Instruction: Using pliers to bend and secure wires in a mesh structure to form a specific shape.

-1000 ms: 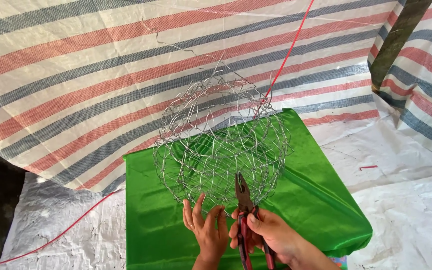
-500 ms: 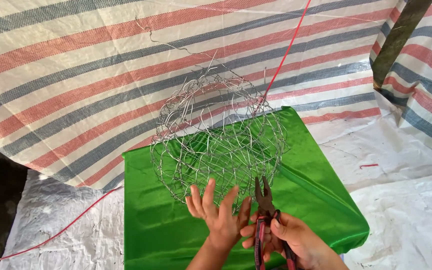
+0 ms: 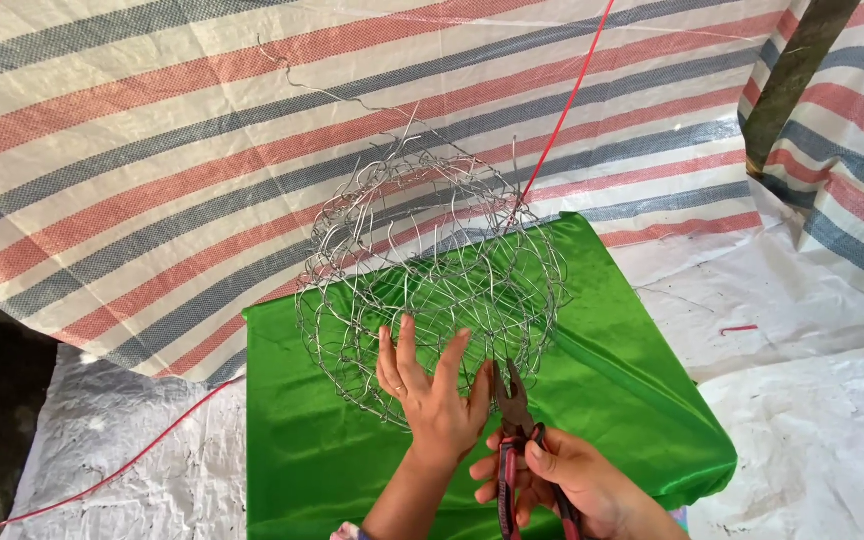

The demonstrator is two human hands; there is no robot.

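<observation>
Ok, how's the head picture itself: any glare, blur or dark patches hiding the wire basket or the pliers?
Head view: even daylight, soft shadows only; the green cloth shows a mild sheen, no blown glare; the wire basket is sharp but its thin strands blend into the striped tarp; the left hand and the pliers look crisp; the far left edge is dark.

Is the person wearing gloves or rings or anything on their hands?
No gloves: both hands are bare. The left hand has a thin ring on one finger. The right hand shows no ring. The forearms look bare, with a bit of patterned cloth by the left arm.
</observation>
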